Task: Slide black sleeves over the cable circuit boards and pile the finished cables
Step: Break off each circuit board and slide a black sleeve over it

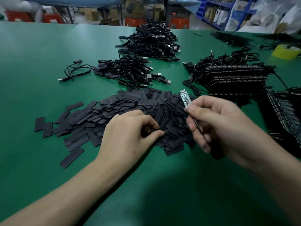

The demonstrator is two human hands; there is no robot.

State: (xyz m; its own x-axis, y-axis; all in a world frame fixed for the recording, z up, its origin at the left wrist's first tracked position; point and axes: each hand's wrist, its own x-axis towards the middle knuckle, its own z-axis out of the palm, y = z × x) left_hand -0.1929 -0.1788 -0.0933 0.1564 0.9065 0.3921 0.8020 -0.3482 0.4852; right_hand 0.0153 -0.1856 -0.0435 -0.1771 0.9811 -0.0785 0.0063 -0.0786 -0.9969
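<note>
My right hand (pixel 216 121) holds a cable (pixel 201 132) up above the green table (pixel 40 51). My thumb and fingers are curled tight round it, just under its little circuit board (pixel 184 97). The board sticks up and leans a bit to the left. It is bare, with no sleeve on it. The thin black wire runs down through my hand.

My left hand (pixel 130 132) rests on the near side of the big pile of black sleeves (pixel 114 110). Its fingers are curled in, and my thumb and first finger pinch one sleeve (pixel 149 132) on the pile. The flat sleeves spread out to the left, and some lie alone on the table.

Past the sleeves, in the middle, lies a small pile of finished cables (pixel 130 70). A bigger heap of cables (pixel 154 41) sits farther back. One cable by itself (pixel 76 70) lies to the left of the small pile.

On the right are stacks of boards with wires (pixel 236 77). Far on the right is a yellow roll of tape (pixel 285 52).
</note>
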